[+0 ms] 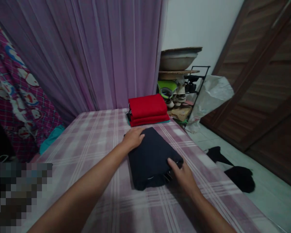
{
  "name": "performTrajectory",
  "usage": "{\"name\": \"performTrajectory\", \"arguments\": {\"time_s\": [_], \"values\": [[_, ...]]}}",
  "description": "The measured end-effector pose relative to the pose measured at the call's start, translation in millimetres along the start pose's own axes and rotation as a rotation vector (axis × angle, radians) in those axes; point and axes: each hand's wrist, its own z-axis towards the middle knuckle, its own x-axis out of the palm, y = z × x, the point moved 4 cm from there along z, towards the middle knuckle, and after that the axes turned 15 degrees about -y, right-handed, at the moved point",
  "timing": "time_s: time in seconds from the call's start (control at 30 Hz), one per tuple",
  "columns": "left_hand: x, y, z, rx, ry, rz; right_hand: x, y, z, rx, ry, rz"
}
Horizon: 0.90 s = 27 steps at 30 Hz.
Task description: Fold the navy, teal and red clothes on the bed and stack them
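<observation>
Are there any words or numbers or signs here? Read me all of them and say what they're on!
There are none I can read.
Dark cloth: small light marks near its edge, too blurred to tell if they are letters.
Shoes: too small to read anything.
Red cloth: no writing I can see.

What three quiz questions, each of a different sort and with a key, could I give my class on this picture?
1. Multiple choice: what do the left hand and right hand both touch?
A) the curtain
B) the dark cloth
C) the white sack

2. True or false: the red stack lies farther from the person than the dark cloth.

3. Fill in: the dark cloth lies on a sheet with a ____ pattern.

Key: 1. B; 2. true; 3. plaid (checked).
</observation>
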Motion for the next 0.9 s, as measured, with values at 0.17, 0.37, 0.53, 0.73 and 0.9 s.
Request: {"name": "performTrajectory", "arguments": {"time_s": [0.17, 0.37, 0.53, 0.73, 0.9], "values": [[12, 68, 13, -0.289, 0.033, 0.029, -15, -25, 16, 0.313, -0.068, 0.077], [1, 96, 4, -0.381, 0.165, 0.005, 8, -23, 36, 0.436, 0.118, 0.243], [-35, 103, -63, -0.398, 0.249, 0.261, 33, 5, 91, 0.273, 0.346, 0.048], [-76, 51, -149, -0.319, 0.377, 0.571, 79, 74, 105, -0.288, 0.513, -0.776], [-82, 10, -115, -0.186, -0.043, 0.675, 99, 115, 36, -0.815, 0.134, -0.823]]}}
